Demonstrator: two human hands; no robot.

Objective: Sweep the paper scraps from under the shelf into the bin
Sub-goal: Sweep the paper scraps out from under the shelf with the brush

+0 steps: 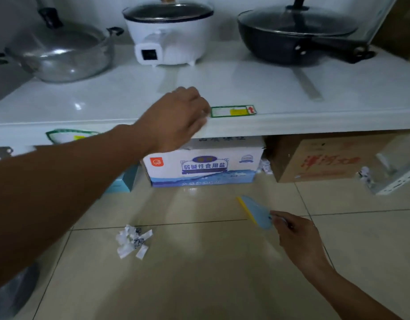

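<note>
Stretching up from the lower left, the left forearm is reaching to the shelf (291, 121), where the left hand (178, 118) is resting on the front edge with its fingers curled over the lip, apparently bracing rather than holding anything loose. Lower right, the right hand (298, 236) is pinching the narrow end of a small blue brush with a yellow edge (257, 212) between thumb and fingers, its long axis running up and to the left, away from the hand, over the tiled floor (199, 285).

One heap of paper scraps (132, 241) is already lying out on the open tiles, left of the brush and a little nearer the camera. More scraps are sitting under the shelf: a crumpled wad (265, 166) in the gap between the salt carton (204, 165) and the brown cardboard box (321, 160), and another wad (365, 176) just right of that box, beside a white metal upright (398, 181).

Both wads are lying beyond and right of the brush tip, so the right hand is the nearer one for dragging them forward. A dark rounded shape at the bottom left (17, 292) may be the bin, though it is too dim to tell.
</note>
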